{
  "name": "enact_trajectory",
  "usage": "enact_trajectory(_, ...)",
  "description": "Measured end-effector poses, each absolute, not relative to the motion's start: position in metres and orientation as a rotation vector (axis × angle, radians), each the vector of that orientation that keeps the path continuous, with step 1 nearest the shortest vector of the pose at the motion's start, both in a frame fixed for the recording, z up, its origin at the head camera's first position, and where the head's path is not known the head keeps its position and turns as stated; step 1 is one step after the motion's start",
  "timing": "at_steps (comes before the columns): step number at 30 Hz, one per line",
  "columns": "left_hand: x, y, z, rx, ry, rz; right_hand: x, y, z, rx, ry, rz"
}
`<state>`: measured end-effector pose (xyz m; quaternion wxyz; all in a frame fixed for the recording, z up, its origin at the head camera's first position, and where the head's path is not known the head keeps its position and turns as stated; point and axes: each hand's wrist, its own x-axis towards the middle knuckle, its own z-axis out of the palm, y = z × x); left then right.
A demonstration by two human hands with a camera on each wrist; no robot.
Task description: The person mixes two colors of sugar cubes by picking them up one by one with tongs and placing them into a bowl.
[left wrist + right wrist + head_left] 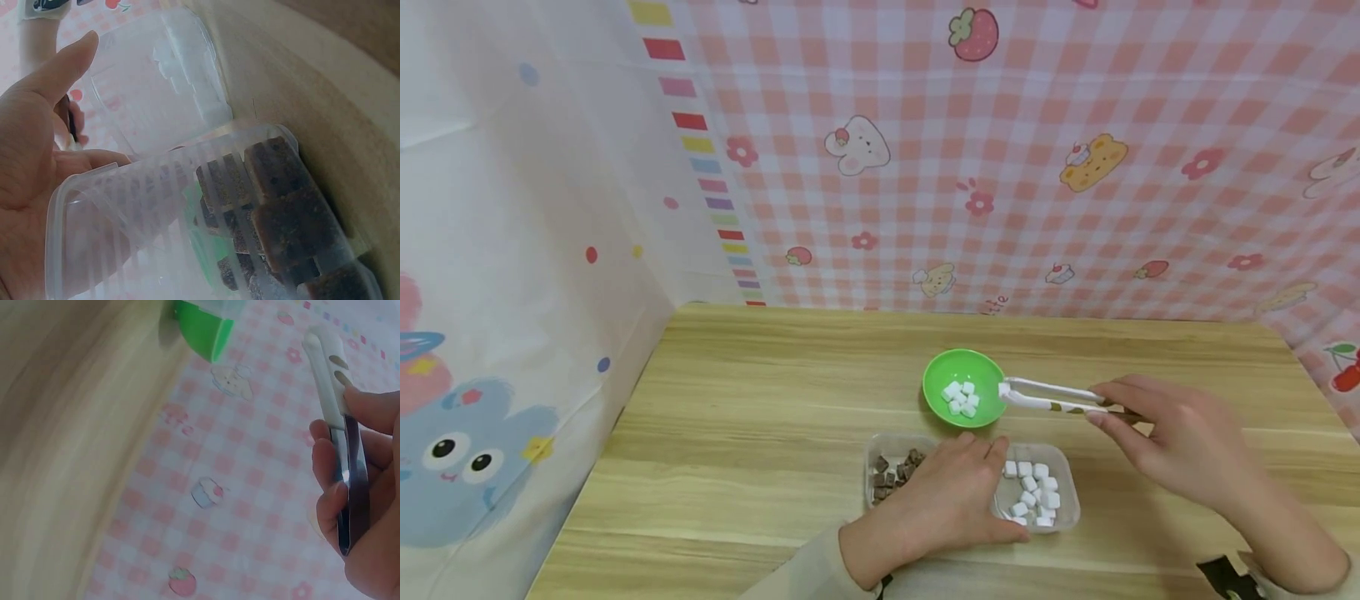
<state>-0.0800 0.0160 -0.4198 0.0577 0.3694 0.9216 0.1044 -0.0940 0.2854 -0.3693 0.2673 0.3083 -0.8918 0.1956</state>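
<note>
My right hand point(1180, 433) holds white tongs with dark metal handles point(353, 469). In the head view, a white cube point(1004, 389) sits between their tips at the right rim of a green bowl point(934, 400). Several white cubes point(960, 398) lie inside the bowl. My left hand point(943, 500) lies across two clear plastic containers, its thumb at the near side and fingers at the far side of the right container point(1070, 479). That container holds white cubes point(1028, 498); the left container point(871, 462) holds brown cubes point(294, 225). The hand covers their adjoining ends.
The containers and bowl stand on a wooden table point(737, 433), the bowl just behind the containers. A pink checked cloth point(910, 233) hangs behind the table, and a white patterned cloth point(535, 208) at the left. Bare wood shows left of the containers.
</note>
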Motion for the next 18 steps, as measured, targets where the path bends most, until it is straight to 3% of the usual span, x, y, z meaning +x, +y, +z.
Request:
enact_trajectory(8, -0.080, 0.017, -0.421, 1.136, 2.801, 0.305, -0.108, 0.274, -0.384, 0.735, -2.464, 0.551)
enact_trajectory(18, -0.081, 0.015, -0.419, 1.085, 2.754, 0.341, -0.098, 0.286, -0.384, 0.700, -2.493, 0.574)
